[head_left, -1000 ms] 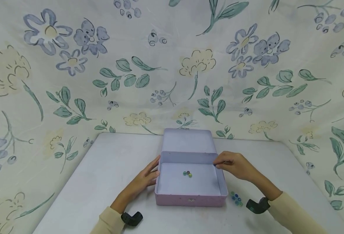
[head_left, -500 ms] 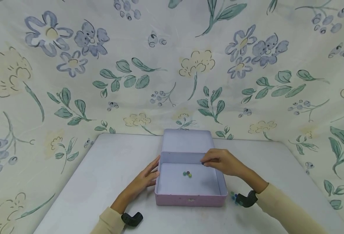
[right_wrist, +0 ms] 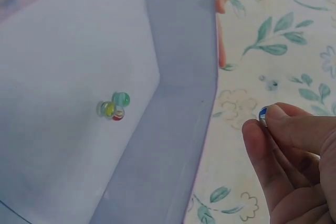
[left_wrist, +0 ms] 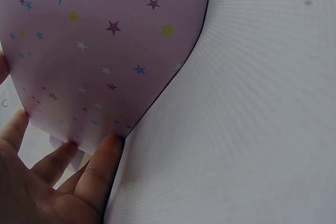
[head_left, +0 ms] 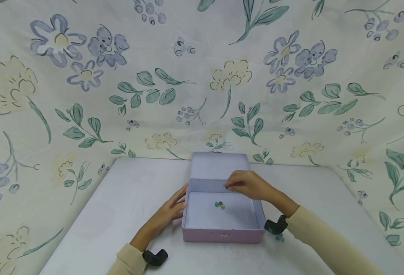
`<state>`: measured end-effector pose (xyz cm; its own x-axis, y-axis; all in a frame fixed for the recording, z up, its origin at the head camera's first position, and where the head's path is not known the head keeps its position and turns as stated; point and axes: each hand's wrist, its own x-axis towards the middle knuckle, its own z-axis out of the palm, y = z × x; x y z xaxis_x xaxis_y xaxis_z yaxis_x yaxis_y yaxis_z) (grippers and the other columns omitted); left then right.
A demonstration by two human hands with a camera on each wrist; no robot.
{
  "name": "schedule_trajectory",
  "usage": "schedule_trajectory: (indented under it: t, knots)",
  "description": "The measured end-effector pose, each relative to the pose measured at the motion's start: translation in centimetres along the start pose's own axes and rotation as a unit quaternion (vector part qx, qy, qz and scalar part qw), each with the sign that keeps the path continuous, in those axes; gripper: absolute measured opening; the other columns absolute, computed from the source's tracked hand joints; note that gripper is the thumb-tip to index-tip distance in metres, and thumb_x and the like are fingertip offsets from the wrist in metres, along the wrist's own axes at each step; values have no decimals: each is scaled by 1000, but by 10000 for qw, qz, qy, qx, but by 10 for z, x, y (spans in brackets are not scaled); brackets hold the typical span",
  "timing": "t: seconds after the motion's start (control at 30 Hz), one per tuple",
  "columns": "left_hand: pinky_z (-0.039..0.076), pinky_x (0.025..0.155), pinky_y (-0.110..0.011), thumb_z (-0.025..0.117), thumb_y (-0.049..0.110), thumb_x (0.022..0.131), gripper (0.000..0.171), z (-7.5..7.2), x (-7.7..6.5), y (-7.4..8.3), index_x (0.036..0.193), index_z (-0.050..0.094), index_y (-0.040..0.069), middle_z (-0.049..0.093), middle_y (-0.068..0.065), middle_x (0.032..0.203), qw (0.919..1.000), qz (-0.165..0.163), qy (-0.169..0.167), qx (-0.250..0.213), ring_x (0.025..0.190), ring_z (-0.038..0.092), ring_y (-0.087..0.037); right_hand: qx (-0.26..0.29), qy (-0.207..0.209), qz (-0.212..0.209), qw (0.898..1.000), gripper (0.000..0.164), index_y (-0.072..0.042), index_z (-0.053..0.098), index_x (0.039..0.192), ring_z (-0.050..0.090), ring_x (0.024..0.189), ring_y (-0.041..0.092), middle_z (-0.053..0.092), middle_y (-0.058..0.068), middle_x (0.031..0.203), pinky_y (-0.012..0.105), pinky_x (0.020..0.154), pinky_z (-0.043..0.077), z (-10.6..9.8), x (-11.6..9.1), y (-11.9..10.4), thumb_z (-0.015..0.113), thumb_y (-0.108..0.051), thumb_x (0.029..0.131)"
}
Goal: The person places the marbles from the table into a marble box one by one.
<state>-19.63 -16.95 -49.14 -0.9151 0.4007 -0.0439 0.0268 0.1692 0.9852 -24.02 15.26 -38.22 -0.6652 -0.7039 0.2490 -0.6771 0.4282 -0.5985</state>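
Floral curtain (head_left: 202, 57) behind, white tabletop (head_left: 129, 198) below: I pinch a blue glass marble (right_wrist: 263, 117) above my lidded box (head_left: 224, 235).
My right hand (head_left: 248, 184) holds it between thumb and fingertips over the box's back part, toward twelve o'clock, where the lid (head_left: 219, 165) leans open; my left hand (head_left: 171, 206) rests at nine o'clock, its extended fingers touching the star-printed side. Inside, near the centre, three marbles (head_left: 217, 204), green, yellow and reddish, huddle together; more loose marbles (head_left: 280, 238) lie on the tabletop at four o'clock, partly hidden by my wrist camera (head_left: 276, 225).
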Motion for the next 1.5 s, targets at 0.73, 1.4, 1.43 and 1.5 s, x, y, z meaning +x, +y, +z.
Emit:
schedule_trajectory:
  t: [0.73,1.4,1.43,1.5]
  knots:
    - [46,107,-57,47,28,105,64,-1,1,1,161,16,36,13,-14,168,10000,2,-23,11,149,24,-48,-45,-666,-519,9964,17,-2,77,104,67,85,8,73,6,95,17,77,58,24,27,12,70,2,89]
    - [45,109,-56,46,26,106,64,-2,0,0,160,14,39,10,-12,169,9998,60,-138,-101,150,23,-46,-160,-1161,135,9930,15,-2,77,104,63,82,2,72,3,95,14,74,55,51,39,22,71,-2,90]
    - [45,109,-56,46,26,106,64,-2,0,-1,160,14,39,10,-12,169,9998,71,-155,-115,150,23,-46,-180,-1140,147,9932,15,-2,78,103,62,81,2,73,2,95,14,74,55,53,38,24,71,-2,90]
    - [45,110,-55,46,25,106,64,-2,-1,0,160,14,39,11,-10,169,9998,74,-144,-142,151,23,-44,-242,-1079,116,9938,14,-3,78,102,62,81,2,73,2,94,15,73,54,57,38,28,71,-2,89]
